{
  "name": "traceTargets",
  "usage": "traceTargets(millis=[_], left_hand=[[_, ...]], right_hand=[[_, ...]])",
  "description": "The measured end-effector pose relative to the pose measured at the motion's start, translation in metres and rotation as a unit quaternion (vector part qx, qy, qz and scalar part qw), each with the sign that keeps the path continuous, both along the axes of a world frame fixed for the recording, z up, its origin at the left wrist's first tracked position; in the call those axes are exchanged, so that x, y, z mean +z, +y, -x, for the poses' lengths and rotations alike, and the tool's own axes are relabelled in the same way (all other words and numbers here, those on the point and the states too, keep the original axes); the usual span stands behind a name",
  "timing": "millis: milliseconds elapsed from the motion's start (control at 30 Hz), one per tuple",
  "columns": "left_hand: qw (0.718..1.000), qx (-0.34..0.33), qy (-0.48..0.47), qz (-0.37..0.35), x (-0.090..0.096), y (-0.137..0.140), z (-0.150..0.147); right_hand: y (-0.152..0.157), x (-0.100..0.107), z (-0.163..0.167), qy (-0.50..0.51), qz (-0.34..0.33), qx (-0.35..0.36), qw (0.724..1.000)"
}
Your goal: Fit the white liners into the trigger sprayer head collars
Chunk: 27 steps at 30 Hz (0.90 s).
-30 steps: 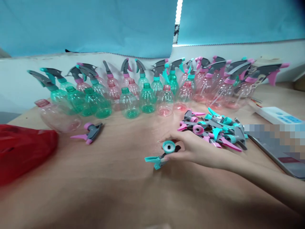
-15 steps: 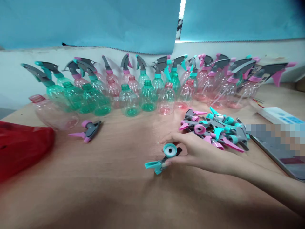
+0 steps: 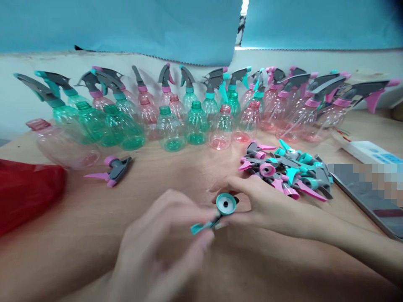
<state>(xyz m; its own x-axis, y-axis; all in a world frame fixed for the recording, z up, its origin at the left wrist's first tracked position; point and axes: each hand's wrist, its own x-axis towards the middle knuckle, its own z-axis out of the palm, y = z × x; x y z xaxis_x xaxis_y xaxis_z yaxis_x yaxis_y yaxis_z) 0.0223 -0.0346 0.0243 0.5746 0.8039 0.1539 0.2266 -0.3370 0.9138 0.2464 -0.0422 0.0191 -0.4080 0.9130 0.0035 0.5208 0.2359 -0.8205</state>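
Note:
A turquoise and grey trigger spray head (image 3: 226,204) is held over the table with its round collar facing me. My right hand (image 3: 252,205) grips it from the right, fingers and thumb closed round its grey body. My left hand (image 3: 157,239), blurred by motion, reaches in from the lower left. Its fingers and thumb close on the spray head's turquoise front end, beside the trigger, and partly cover it. Right of my right hand lies a pile of loose spray heads (image 3: 285,170) in pink, turquoise and grey.
Behind stand clear green bottles (image 3: 197,126) and pink bottles (image 3: 221,130), several with spray heads on. A pink bottle (image 3: 64,144) leans at the left. A single pink spray head (image 3: 113,171) lies near a red bag (image 3: 28,195). At the right lies a tablet-like device (image 3: 362,197).
My left hand has come into view from below and reached the spray head's front end. My right hand keeps hold of the spray head in nearly the same place. The view has shifted slightly.

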Motion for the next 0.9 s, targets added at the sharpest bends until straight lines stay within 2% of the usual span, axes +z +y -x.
traceTargets(millis=[33,100,200,300,367,433,567,667,767,900], left_hand=[[1.000,0.024,0.005,-0.004,-0.005,0.015,-0.002],[0.997,0.021,0.026,0.067,-0.016,0.041,-0.007],[0.967,-0.077,-0.022,0.241,-0.029,0.060,-0.012],[0.919,-0.190,-0.069,0.340,-0.036,0.061,-0.013],[0.896,-0.241,-0.082,0.364,-0.040,0.058,-0.014],[0.884,-0.256,-0.092,0.379,-0.044,0.056,-0.014],[0.874,-0.207,-0.123,0.423,-0.047,0.054,-0.015],[0.872,-0.171,-0.150,0.433,-0.047,0.056,-0.014],[0.867,-0.170,-0.158,0.441,-0.049,0.059,-0.012],[0.862,-0.179,-0.148,0.451,-0.051,0.061,-0.011]], right_hand=[[-0.001,0.000,0.001,0.003,-0.003,0.007,1.000],[-0.002,0.001,0.003,0.011,-0.009,0.019,1.000],[-0.003,0.005,0.009,0.037,-0.007,0.035,0.999],[-0.003,0.007,0.015,0.061,-0.035,0.067,0.995],[-0.003,0.005,0.018,0.055,-0.086,0.092,0.991],[-0.001,0.001,0.018,0.036,-0.136,0.109,0.984],[0.003,-0.007,0.015,0.000,-0.184,0.109,0.977],[0.004,-0.003,0.012,0.012,-0.188,0.092,0.978],[0.004,0.004,0.011,0.049,-0.175,0.039,0.983],[0.003,0.004,0.015,0.092,-0.113,-0.020,0.989]])
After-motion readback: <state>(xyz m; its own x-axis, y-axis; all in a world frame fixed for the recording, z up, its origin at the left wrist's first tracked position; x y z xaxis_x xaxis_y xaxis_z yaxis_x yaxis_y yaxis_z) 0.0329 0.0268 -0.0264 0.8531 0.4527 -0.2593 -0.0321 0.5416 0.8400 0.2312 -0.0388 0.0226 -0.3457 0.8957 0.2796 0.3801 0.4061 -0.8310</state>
